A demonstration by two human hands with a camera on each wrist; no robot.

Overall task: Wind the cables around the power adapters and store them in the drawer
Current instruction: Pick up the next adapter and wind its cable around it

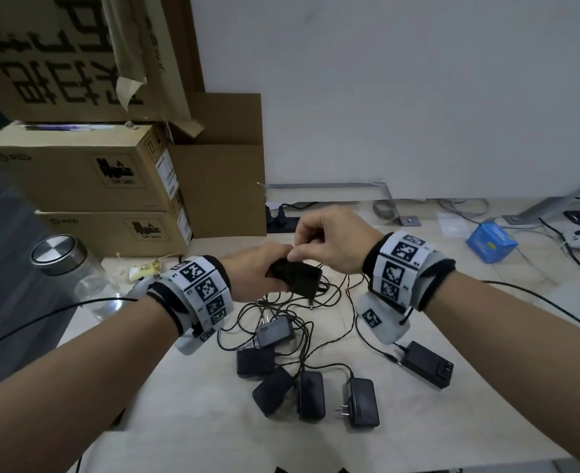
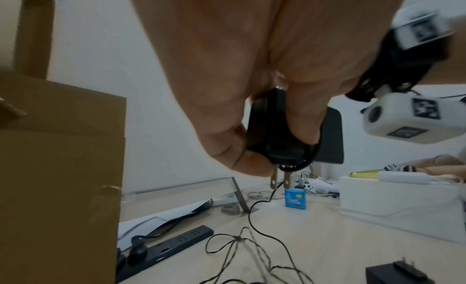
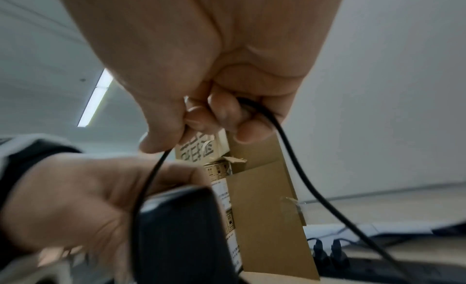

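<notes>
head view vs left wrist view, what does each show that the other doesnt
Only the head view: six more adapters lying on the table in tangled cables, and a glass jar. Only the left wrist view: the held adapter's two prongs pointing down, and a white box. Both: the left hand gripping the held adapter, the right hand close by, the blue pack.

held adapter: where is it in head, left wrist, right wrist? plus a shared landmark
Head: held adapter at centre, gripped by the left hand.
Left wrist: centre, prongs down.
Right wrist: bottom centre, blurred.
Shared landmark: cardboard boxes.
</notes>
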